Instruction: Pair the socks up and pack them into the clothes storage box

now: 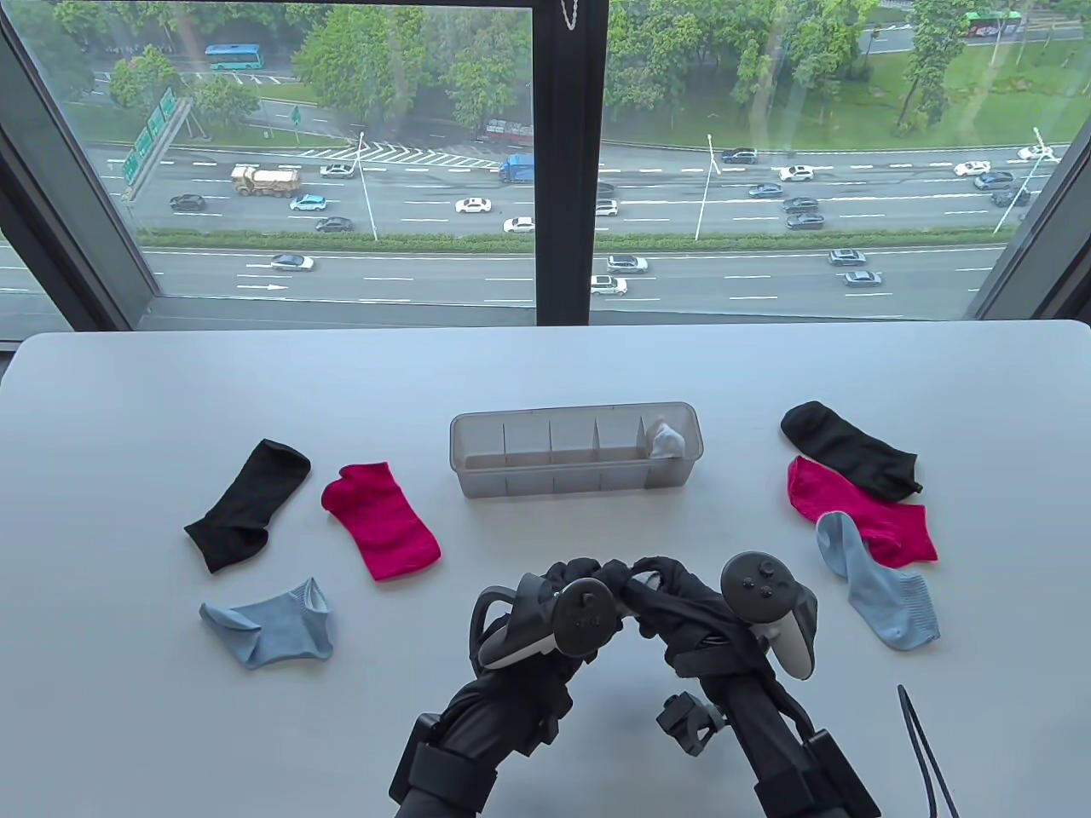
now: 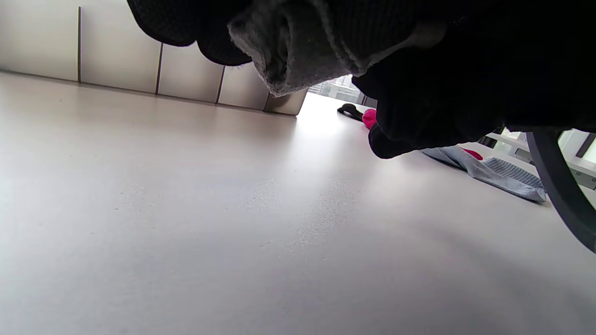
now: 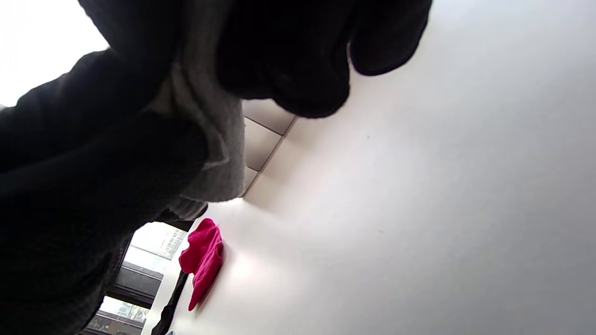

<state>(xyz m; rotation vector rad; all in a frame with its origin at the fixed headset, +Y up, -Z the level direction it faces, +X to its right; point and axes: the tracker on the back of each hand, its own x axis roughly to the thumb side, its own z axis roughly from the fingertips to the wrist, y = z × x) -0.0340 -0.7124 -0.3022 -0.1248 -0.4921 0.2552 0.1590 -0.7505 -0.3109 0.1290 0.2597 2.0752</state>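
My left hand (image 1: 594, 578) and right hand (image 1: 663, 590) meet just above the table's front middle, both gripping a bunched white sock (image 1: 649, 581). In the left wrist view the white sock (image 2: 288, 51) sits among curled fingers; in the right wrist view the sock (image 3: 219, 139) is folded inside the fist. The clear storage box (image 1: 511, 477) stands behind the hands, with one white sock (image 1: 669, 439) in its rightmost compartment. To the left lie a black sock (image 1: 247, 503), a magenta sock (image 1: 381, 520) and a blue sock (image 1: 273, 630).
On the right, a black sock (image 1: 848, 447), a magenta sock (image 1: 861, 511) and a blue sock (image 1: 878, 588) overlap in a loose pile. A thin black cable (image 1: 925, 758) runs along the front right corner. A window stands behind the table's far edge.
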